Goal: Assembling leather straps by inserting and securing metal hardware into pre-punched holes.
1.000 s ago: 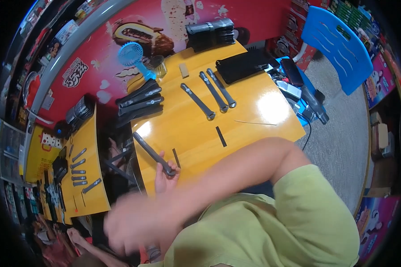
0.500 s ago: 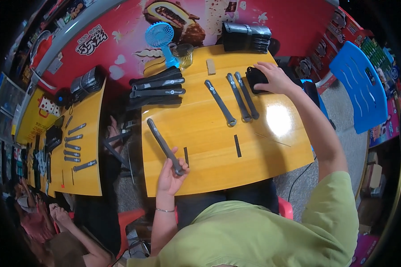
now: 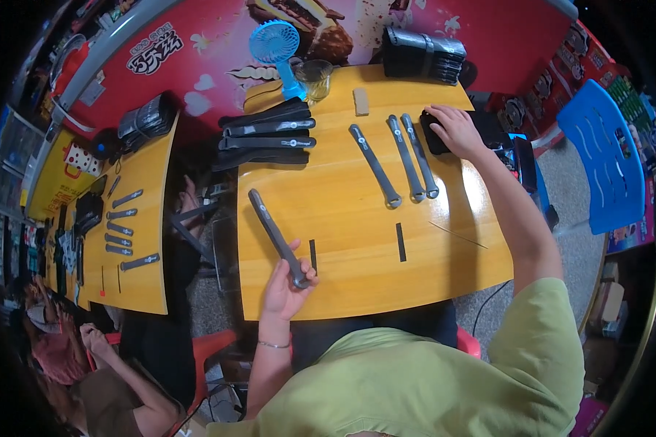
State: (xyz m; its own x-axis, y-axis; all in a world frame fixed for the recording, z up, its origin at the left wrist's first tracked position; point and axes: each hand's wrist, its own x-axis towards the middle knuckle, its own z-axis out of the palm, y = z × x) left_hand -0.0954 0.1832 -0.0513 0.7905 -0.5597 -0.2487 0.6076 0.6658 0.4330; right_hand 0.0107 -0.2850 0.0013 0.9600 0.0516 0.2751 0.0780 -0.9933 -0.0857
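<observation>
Your left hand [image 3: 288,284] closes its grip on the near end of a long grey tool handle [image 3: 277,237], thumb and fingers wrapped round it; from the grip the handle runs away from you and to the left, its far part lying across the yellow wooden table [image 3: 342,218]. Just right of this grip lies a short black strip [image 3: 313,256], and farther right a second black strip [image 3: 400,242], both flat on the table.

Your right hand [image 3: 455,130] reaches far across the table and rests palm-down on a black pouch [image 3: 439,135] at the right edge; whether the fingers grasp it or merely press on it cannot be told. Immediately left of that hand lie three grey handles [image 3: 404,159] side by side, angled alike. Farther left of them a stack of black sleeves [image 3: 266,135] lies at the table's left edge.

Beyond the right-hand grip, at the far edge, stand a bundle of black cases [image 3: 423,54], a small tan block [image 3: 361,101], a clear glass cup [image 3: 315,79] and a blue handheld fan [image 3: 277,47].

Well to the left of your left hand, a second yellow table [image 3: 135,218] carries smaller grey pieces [image 3: 124,226].
</observation>
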